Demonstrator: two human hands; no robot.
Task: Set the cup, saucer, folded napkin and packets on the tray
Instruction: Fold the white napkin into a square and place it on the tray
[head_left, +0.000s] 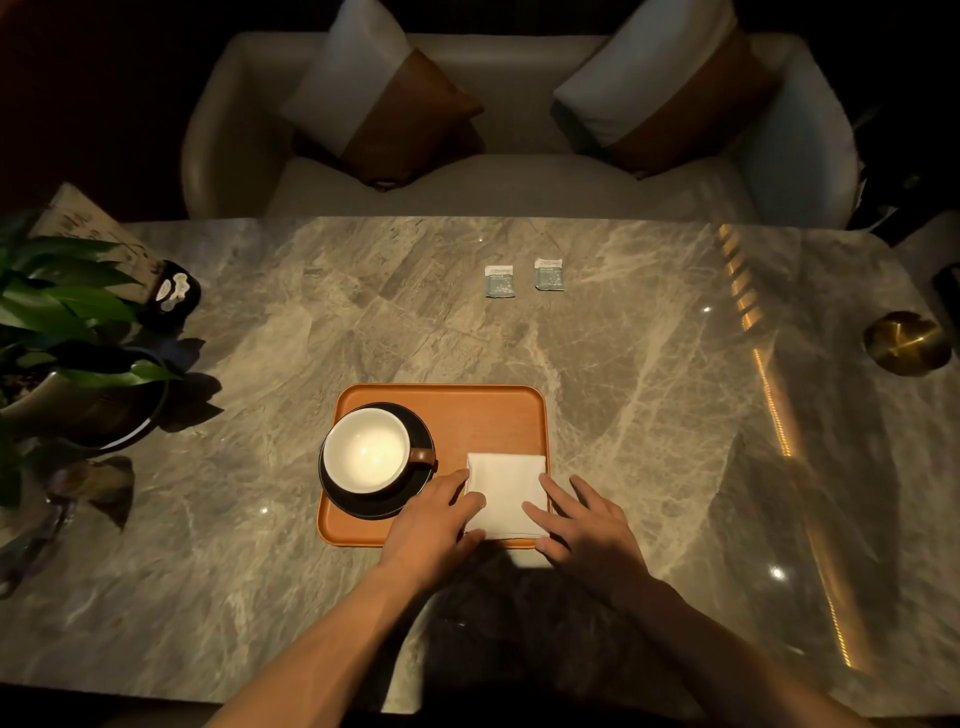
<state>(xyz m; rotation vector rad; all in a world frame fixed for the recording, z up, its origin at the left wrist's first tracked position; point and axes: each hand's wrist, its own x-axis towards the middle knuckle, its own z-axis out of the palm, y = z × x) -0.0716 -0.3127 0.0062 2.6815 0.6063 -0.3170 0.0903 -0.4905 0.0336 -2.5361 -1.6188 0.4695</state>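
An orange tray lies on the marble table near me. On its left half a white cup with a brown handle stands on a black saucer. A folded white napkin lies flat in the tray's near right corner. My left hand rests with its fingers on the napkin's left edge, and my right hand has its fingers on the right edge. Two small pale blue packets lie side by side on the table far beyond the tray.
A potted plant stands at the table's left edge, with a small dark holder behind it. A brass dish sits at the far right. A sofa with two cushions faces the table's far side.
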